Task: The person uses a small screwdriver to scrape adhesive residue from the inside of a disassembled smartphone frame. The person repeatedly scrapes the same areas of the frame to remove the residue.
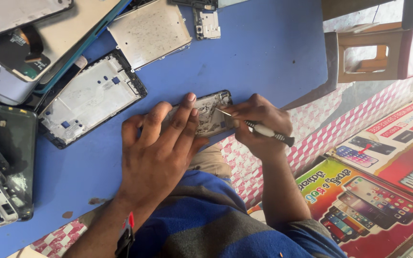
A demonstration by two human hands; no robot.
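Left hand (161, 143) flat on opened phone (211, 113) at table edge (283, 102); right hand (259, 126) clamps screwdriver (264, 130) — bare blue beyond.

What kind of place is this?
Probably a phone repair shop: the left hand steadies an opened phone, the right hand holds a small screwdriver, and bare phone frames lie around.

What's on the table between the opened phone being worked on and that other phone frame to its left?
Only bare blue table lies between the opened phone and the phone frame, seen from the head camera.
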